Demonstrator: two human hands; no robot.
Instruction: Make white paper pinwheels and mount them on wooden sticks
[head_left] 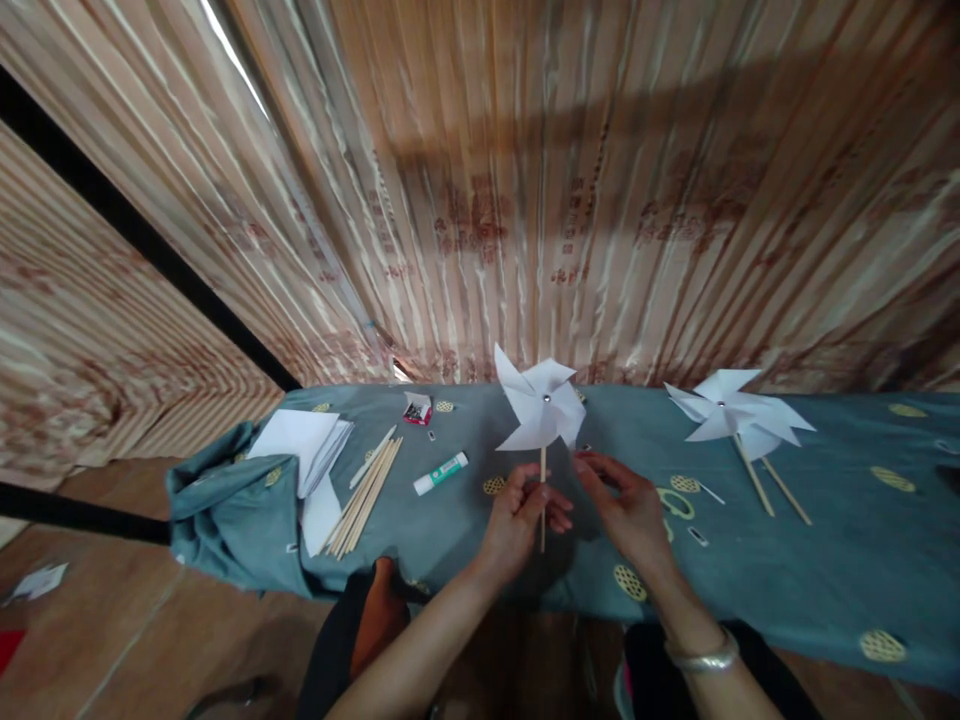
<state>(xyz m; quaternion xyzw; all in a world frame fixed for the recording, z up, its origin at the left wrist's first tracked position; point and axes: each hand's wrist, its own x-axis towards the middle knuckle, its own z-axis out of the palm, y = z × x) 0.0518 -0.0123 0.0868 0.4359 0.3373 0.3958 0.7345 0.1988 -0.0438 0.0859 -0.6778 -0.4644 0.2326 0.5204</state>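
The left hand (517, 515) grips the wooden stick (543, 535) of a white paper pinwheel (541, 410) between thumb and fingers. The stick is upright; its lower end projects below the hand. The pinwheel is located above the worktop (832, 570), in front of the person, with its blades facing the person. A round metallic pin head (547, 399) is seated at the center of the blades.

The right hand (622, 495) is positioned just beside the lower right blade. Its fingers are bent, with the thumb near the index finger. Whether these fingers are closed on the blade edge or apart from it cannot be determined. A silver bracelet (703, 655) is fitted on the right wrist.

The worktop is covered with a gray-green cloth bearing yellow printed motifs. Items to the left of the held pinwheel:
- a small open box (418, 408) with red sides, near the rear edge;
- a glue stick (441, 474) with a green label, lying on its side;
- a bundle of wooden sticks (365, 503), laid diagonally;
- a stack of white paper (296, 437), beside the bundle.

Items to the right:
- two more paper pinwheels (731, 415), lying with overlapping blades and sticks directed toward the person;
- a light-green looped item (679, 497), near the right hand, too indistinct to identify.

A pleated patterned curtain (510, 180) hangs behind the worktop.
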